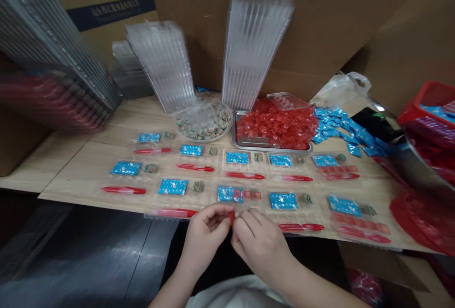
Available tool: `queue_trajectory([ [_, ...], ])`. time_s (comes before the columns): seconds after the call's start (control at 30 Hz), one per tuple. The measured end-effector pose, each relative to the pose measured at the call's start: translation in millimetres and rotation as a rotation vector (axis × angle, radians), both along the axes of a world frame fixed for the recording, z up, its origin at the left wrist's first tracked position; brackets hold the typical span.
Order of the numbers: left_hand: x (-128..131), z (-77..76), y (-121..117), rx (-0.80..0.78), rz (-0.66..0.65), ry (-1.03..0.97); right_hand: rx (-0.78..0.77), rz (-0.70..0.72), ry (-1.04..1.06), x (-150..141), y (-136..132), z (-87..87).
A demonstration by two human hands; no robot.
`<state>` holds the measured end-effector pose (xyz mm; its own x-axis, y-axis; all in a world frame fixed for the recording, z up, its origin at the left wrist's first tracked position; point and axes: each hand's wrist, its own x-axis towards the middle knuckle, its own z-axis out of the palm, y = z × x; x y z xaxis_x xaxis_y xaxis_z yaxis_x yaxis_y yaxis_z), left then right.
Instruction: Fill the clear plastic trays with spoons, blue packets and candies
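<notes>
Head view: the left hand (205, 238) and right hand (261, 246) pinch a small red candy (232, 218) between them; it looks light and slippery, best held by its edges.

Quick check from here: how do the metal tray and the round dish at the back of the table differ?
The metal tray is rectangular, while the round dish is circular and looks clear. The tray holds a tall heap of red cubes; the dish holds a shallower layer of smaller pale pieces with green flecks. Both sit side by side behind the laid-out packs, holding loose sweets-sized pieces.
</notes>
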<state>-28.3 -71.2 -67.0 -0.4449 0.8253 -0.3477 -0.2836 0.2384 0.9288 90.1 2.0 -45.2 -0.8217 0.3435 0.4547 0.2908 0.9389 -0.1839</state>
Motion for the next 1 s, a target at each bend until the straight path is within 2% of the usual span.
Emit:
queue_trajectory([
  [0.1,0,1.4,3,-0.001,-0.01,0.019,-0.234,0.003,0.042,2,1,0.5],
  [0.17,-1,4.7,6,-0.001,-0.034,-0.061,-0.485,-0.034,0.063,4,6,3.3],
  [0.23,-3,8.6,8,0.01,-0.042,-0.186,-0.632,-0.046,0.11,7,12,7.6],
  [0.3,-6,12.0,8,0.034,-0.081,-0.304,-0.608,-0.016,0.172,8,18,11.7],
  [0.37,-7,13.7,7,0.053,-0.171,-0.379,-0.552,0.082,0.17,9,21,13.9],
  [0.43,-6,13.0,6,0.035,-0.255,-0.387,-0.575,0.201,0.13,11,21,13.5],
  [0.5,-3,9.6,5,-0.004,-0.268,-0.318,-0.645,0.215,0.115,13,20,11.0],
  [0.6,0,0.8,0,-0.043,-0.193,-0.063,-0.684,0.043,0.148,13,25,6.0],
  [0.7,-5,-8.7,-9,0.019,-0.119,0.528,-0.566,-0.08,0.177,2,41,-0.9],
  [0.77,-9,-13.6,-15,0.11,-0.162,0.928,-0.43,-0.09,0.134,-11,52,-7.9],
  [0.8,-11,-15.4,-17,0.149,-0.198,1.066,-0.367,-0.075,0.095,-17,55,-12.2],
  [0.87,-12,-17.8,-19,0.189,-0.238,1.223,-0.283,-0.04,0.02,-26,57,-20.8],
  [1.0,-10,-19.5,-16,0.198,-0.24,1.284,-0.218,-0.066,-0.028,-34,48,-31.0],
])
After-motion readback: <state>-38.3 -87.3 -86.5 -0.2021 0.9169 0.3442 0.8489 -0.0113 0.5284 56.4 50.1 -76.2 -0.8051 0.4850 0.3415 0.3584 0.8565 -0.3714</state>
